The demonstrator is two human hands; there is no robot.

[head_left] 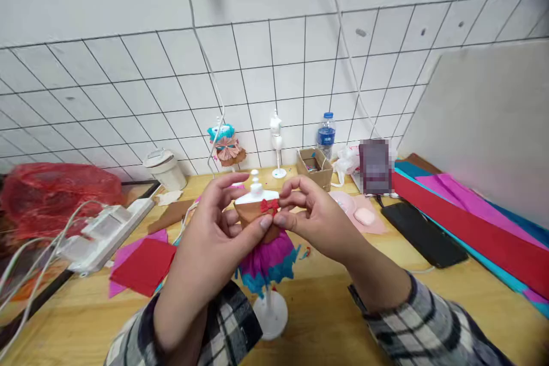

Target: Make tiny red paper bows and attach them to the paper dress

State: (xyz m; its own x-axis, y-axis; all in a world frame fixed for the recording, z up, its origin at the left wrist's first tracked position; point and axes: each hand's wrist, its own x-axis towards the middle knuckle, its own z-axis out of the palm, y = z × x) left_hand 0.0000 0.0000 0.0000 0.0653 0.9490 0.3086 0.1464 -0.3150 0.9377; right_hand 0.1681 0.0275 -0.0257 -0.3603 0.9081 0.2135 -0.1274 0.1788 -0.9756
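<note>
From where I am standing, the left hand (214, 223) is gripping the form (256, 198), its thumb pressing the front and its fingers curling behind. The right hand (319, 218) is curling too, its thumb tip meeting the edge of the knotted red bow (269, 206); whether it is pinching the bow, I cannot tell. The smooth white form is standing between the hands, its round base (277, 315) resting on the grained wooden table (328, 314). A matte brown bodice (247, 213) is wrapping its torso, and a gathered magenta skirt (268, 253) is flaring into a ragged blue hem (263, 282). At left, a flat red square (143, 266) is lying near a crinkled, see-through bag (62, 194).
</note>
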